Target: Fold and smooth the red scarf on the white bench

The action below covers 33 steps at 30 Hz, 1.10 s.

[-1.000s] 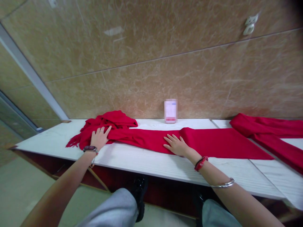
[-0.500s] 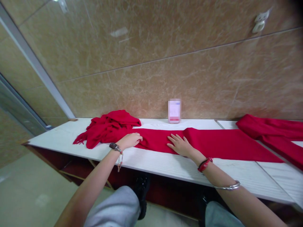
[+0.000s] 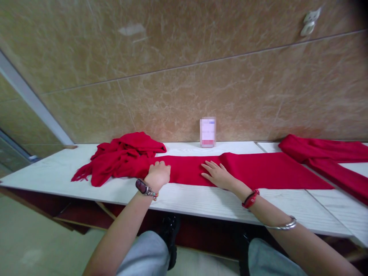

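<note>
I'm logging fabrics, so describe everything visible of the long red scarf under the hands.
The long red scarf is soft, matte cloth stretched flat along the white wood-grain tabletop. Its left end is bunched in a heap with fringe. The left hand curls shut on its near edge; the right hand lies flat on it.

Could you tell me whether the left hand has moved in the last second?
Yes. The left hand slid right along the scarf, off its bunched end, toward the card.

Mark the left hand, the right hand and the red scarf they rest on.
left hand (image 3: 158, 174), head view, curled knuckles.
right hand (image 3: 217, 174), head view, back of the hand.
red scarf (image 3: 264, 170), head view, flat stretch beyond the right hand.
</note>
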### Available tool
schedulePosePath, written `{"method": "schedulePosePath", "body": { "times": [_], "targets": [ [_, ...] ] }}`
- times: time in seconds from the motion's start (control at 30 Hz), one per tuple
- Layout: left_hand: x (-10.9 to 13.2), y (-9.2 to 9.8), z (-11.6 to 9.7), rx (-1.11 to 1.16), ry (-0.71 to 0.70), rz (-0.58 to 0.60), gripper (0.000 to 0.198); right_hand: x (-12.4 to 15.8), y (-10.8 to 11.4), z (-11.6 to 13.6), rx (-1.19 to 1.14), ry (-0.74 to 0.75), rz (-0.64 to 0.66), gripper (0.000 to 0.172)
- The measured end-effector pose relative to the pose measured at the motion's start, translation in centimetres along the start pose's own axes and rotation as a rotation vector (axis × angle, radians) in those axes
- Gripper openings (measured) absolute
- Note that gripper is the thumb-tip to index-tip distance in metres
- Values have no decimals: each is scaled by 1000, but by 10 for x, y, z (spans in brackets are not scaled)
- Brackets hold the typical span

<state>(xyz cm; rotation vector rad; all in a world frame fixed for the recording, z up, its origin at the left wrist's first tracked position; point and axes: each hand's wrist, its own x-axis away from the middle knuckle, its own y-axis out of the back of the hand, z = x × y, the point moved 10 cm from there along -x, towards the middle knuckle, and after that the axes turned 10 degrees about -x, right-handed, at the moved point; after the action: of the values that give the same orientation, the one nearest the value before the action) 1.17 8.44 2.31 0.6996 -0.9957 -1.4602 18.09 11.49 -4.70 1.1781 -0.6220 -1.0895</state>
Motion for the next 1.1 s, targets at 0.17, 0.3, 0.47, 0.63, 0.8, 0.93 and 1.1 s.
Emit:
{"method": "schedulePosePath", "body": {
  "times": [0.17,0.3,0.47,0.63,0.8,0.93,1.1],
  "targets": [
    [-28,-4,-46,312,-230,-109,49,0,-2,1,17,5,-6,51],
    [-52,-53,-49,390,-198,138,58,2,9,-2,59,22,-23,52],
    [-57,-41,-50,377,-271,17,53,17,46,-58,194,-117,-83,55],
    [-38,9,-93,433,-660,-319,37,49,37,-130,282,-316,157,41],
    [-54,-6,-68,342,-332,-143,32,62,27,-134,375,-195,202,42],
    [-47,-6,-40,187,-7,-101,34,56,31,-132,317,-241,166,40],
    [-33,11,-114,279,-413,-214,45,30,44,-95,182,-287,21,54]
  ]
}}
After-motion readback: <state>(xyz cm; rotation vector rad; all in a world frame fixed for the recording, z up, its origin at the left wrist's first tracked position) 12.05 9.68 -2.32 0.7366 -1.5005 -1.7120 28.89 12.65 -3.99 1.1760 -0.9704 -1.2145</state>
